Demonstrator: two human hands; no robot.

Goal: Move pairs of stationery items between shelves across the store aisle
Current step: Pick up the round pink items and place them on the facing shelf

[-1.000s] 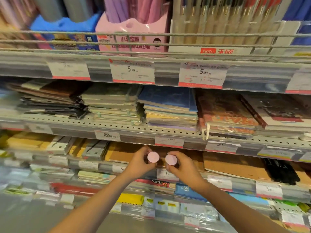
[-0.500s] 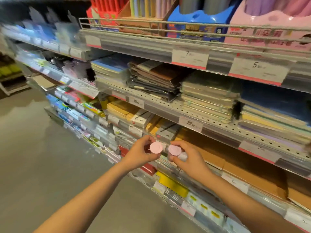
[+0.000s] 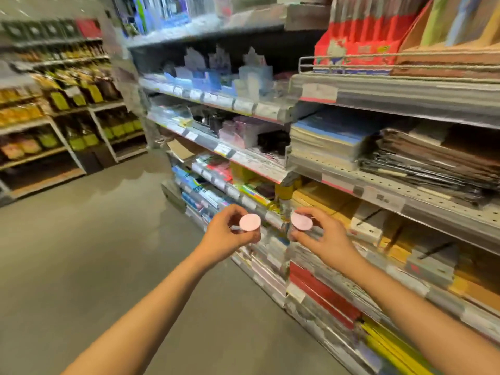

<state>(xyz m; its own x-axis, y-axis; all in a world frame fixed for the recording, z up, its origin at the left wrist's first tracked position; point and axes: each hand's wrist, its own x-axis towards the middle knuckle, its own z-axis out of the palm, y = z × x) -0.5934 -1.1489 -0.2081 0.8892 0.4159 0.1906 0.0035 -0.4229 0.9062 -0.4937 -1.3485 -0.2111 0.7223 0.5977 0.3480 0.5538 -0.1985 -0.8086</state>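
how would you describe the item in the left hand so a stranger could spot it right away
Start at the long stationery shelving running down the right side of the aisle; two bare arms reach out in front of its lower shelves. The left hand pinches a small round item with a flat pink top. A matching one sits in the right hand; this is the one over the floor side.

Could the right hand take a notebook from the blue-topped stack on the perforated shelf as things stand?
Probably not yet. The right hand is shut on a pink-capped item, so no fingers are free. The blue-topped stack sits above and beyond it with nothing between, so the path looks open once the hand is emptied.
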